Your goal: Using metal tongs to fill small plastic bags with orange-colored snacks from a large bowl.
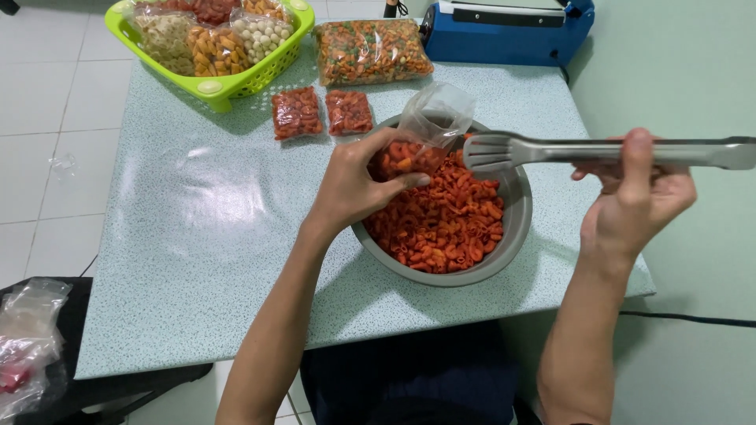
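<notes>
My left hand (pixel 354 185) grips a small clear plastic bag (pixel 425 130) partly filled with orange-red macaroni snacks, held over the left rim of a metal bowl (pixel 516 228). The bowl holds a heap of the same orange-red snacks (pixel 445 224). My right hand (pixel 638 197) holds metal tongs (pixel 551 151) by the handle, above the bowl's right side. The tongs' tips point left toward the open mouth of the bag and look empty.
Two small sealed bags of red snacks (pixel 323 112) lie behind the bowl. A large bag of mixed snacks (pixel 370 49), a green basket (pixel 216 85) of bagged snacks and a blue heat sealer (pixel 508 31) stand at the table's far edge. Empty plastic bags (pixel 27 338) sit lower left.
</notes>
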